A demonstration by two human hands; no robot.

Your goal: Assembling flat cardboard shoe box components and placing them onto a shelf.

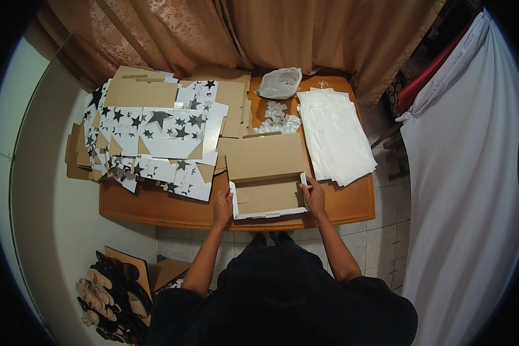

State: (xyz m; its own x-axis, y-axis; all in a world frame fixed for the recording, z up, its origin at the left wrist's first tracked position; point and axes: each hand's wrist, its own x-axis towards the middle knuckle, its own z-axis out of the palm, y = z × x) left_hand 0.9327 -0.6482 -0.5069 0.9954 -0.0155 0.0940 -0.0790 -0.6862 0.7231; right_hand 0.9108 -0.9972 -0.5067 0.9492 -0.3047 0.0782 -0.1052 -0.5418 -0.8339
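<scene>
The step in hand looks like forming the box [265, 173], which is at the front edge of the tabletop [161, 203], walls raised and lid standing open (whether it rests there or is slightly lifted, I cannot tell). The left hand [223, 203] grasps its left wall and the right hand [313, 196] its right wall. The next move probably calls for steadying both walls while leaving the opening free, with white sheets [335, 135] and small packets [278, 122] lying nearby.
</scene>
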